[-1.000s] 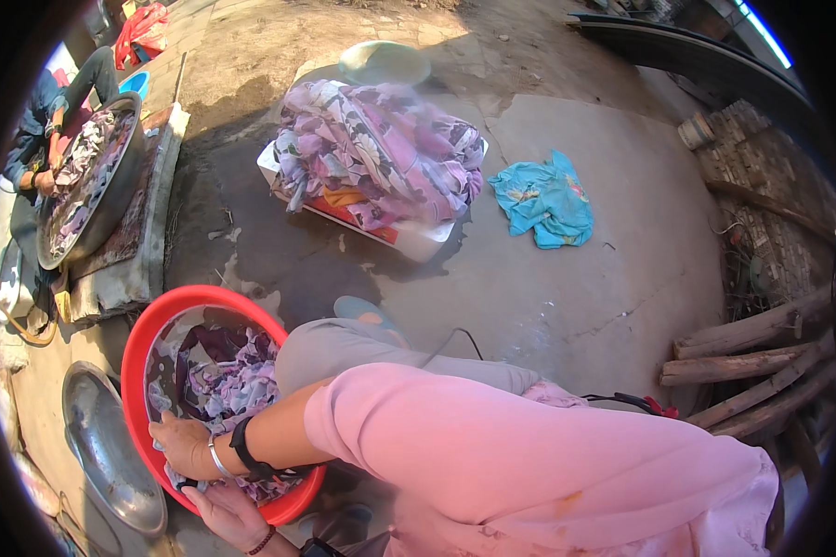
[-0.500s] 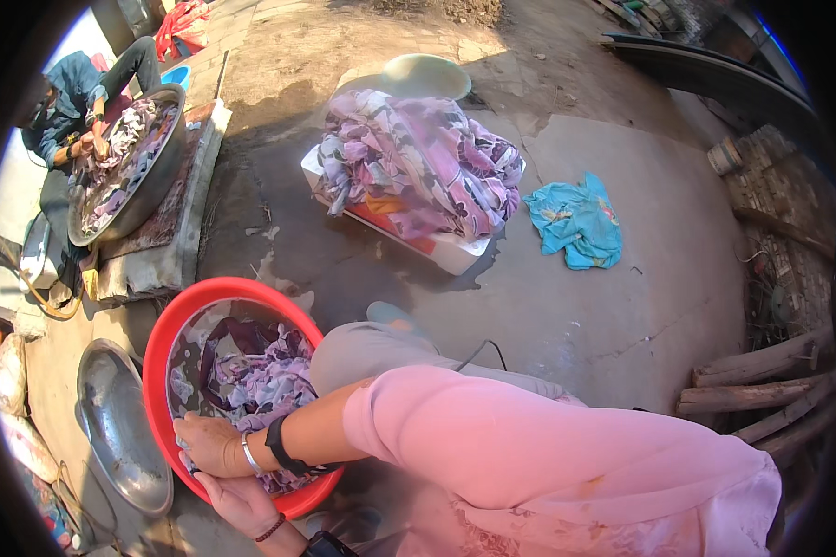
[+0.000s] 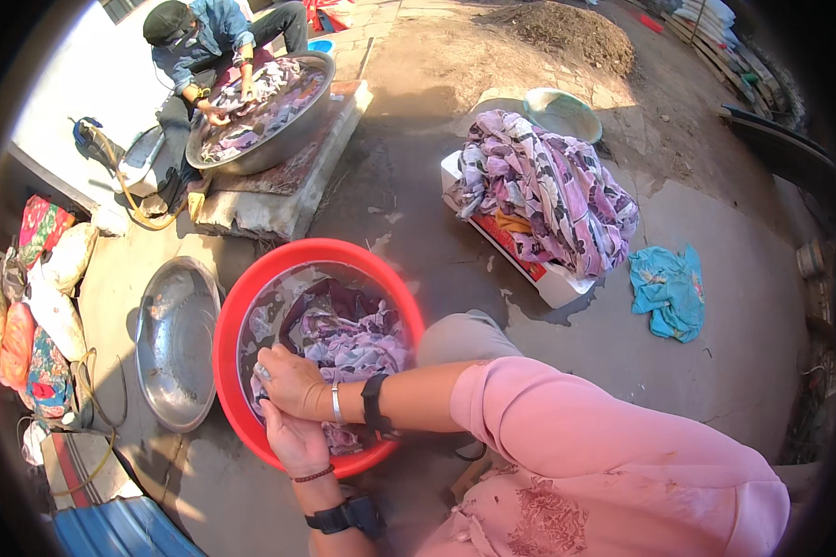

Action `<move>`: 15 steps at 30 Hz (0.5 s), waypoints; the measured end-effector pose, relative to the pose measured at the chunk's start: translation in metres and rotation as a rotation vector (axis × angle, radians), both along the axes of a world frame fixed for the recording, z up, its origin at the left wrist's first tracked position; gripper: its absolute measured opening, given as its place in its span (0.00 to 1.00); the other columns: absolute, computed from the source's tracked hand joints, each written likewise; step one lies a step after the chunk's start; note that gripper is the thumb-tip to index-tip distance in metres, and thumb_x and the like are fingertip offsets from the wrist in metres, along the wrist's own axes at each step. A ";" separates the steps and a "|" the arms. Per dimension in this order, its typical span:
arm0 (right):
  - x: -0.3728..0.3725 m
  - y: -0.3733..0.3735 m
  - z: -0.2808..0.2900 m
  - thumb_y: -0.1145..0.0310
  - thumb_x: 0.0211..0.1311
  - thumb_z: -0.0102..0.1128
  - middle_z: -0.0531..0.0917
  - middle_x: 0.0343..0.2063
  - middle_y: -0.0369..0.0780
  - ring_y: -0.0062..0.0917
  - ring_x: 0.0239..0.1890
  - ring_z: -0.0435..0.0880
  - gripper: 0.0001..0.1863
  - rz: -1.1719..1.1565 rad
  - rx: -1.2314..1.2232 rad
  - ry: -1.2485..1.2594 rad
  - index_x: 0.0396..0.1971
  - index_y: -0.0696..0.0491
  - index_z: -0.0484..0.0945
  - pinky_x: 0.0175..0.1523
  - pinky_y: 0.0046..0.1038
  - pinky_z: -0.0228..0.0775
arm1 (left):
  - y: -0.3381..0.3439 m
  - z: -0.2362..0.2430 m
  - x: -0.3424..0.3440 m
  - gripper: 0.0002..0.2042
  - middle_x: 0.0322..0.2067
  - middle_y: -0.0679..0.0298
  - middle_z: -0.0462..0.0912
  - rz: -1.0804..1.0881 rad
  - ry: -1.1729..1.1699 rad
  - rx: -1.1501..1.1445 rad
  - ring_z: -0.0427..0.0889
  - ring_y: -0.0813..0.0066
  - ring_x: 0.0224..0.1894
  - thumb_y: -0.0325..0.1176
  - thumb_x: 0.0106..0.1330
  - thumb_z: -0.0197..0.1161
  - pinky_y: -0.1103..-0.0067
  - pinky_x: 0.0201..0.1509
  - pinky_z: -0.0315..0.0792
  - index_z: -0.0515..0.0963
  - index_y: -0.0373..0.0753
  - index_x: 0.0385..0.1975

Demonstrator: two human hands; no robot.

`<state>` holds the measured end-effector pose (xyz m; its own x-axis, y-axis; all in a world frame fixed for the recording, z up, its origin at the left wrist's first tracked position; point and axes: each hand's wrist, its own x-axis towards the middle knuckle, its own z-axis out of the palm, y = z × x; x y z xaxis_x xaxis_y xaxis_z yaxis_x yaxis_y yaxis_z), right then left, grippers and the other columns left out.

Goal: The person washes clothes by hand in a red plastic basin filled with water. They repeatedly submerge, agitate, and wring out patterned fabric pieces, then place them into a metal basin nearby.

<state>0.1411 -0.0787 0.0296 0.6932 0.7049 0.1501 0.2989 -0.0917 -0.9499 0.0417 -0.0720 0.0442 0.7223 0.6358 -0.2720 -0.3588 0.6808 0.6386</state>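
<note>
A red plastic basin [image 3: 235, 320] in front of me holds water and a wet purple-and-white floral cloth [image 3: 358, 342]. My right hand [image 3: 293, 381], with a silver bangle and a black wristband, is closed at the basin's left side. Just below it and touching it is my left hand [image 3: 297, 444], palm partly showing, fingers bent up toward the right one. Both hands appear to grip an edge of the floral cloth, mostly hidden by the fingers. My pink right sleeve [image 3: 585, 418] crosses the lower right.
An oval metal tub [image 3: 164, 367] lies left of the basin. Ahead right, a floral fabric heap [image 3: 557, 200] fills a white box [image 3: 567, 290], beside a turquoise garment [image 3: 669, 292]. At the far left another person [image 3: 215, 42] handles cloth in a big metal basin [image 3: 283, 139]. Bags [image 3: 56, 306] line the left.
The whole view has swung left, so the basins, box and other person now appear farther right. My hands stay together at the red basin's left side, over the cloth.
</note>
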 end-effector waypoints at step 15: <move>0.014 -0.013 0.002 0.60 0.71 0.55 0.77 0.38 0.51 0.53 0.43 0.79 0.12 0.019 -0.068 -0.052 0.38 0.55 0.73 0.47 0.48 0.72 | -0.017 0.017 0.005 0.24 0.71 0.61 0.63 0.071 -0.018 0.035 0.62 0.62 0.73 0.43 0.83 0.40 0.60 0.76 0.56 0.55 0.48 0.75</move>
<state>0.1555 -0.0919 0.0314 0.6724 0.7274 0.1366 0.3498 -0.1496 -0.9248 0.0462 -0.0887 0.0611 0.6798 0.6945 -0.2359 -0.4170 0.6306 0.6546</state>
